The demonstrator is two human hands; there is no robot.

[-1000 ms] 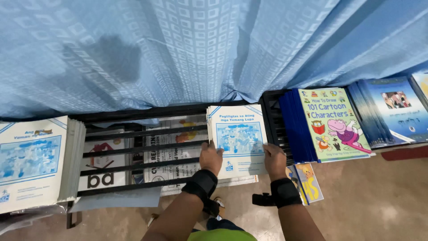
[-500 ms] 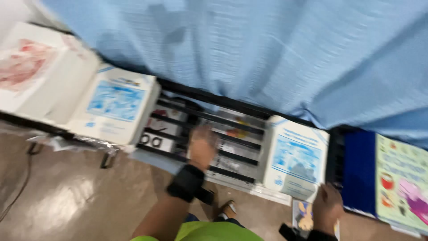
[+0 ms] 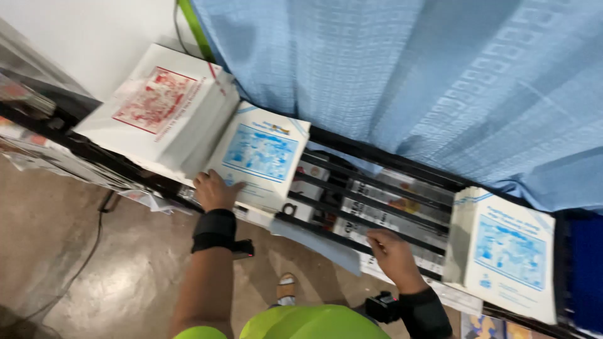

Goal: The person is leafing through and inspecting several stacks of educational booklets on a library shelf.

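Presently catalogued, working outward from the left hand (image 3: pixel 213 190).

Item one: stack of white booklets with blue picture covers (image 3: pixel 260 157), lying on the left part of a black wire rack (image 3: pixel 377 188). The left hand rests on the stack's near lower corner, fingers bent over the edge and touching the cover; whether they pinch it cannot be told. A black wrist strap (image 3: pixel 214 229) sits on that arm.

Item two: the right hand (image 3: pixel 391 254), fingers curled and loosely together, knuckles up, at the rack's front rail, touching the printed sheets below the bars (image 3: pixel 383 210). It grips nothing that can be made out. A black strap with a small device (image 3: pixel 408 309) is on this wrist.

Item three: second stack of like blue-and-white booklets (image 3: pixel 509 254), on the right part of the rack, well apart from the first stack and just right of the right hand.

Item four: taller pile of white booklets with red picture covers (image 3: pixel 157 103), just left of the first stack and touching it.

Surroundings: blue patterned cloth (image 3: pixel 408 75) hanging behind the rack; brown polished floor (image 3: pixel 75 263) below; yellow-green garment (image 3: pixel 301 323) at bottom edge.
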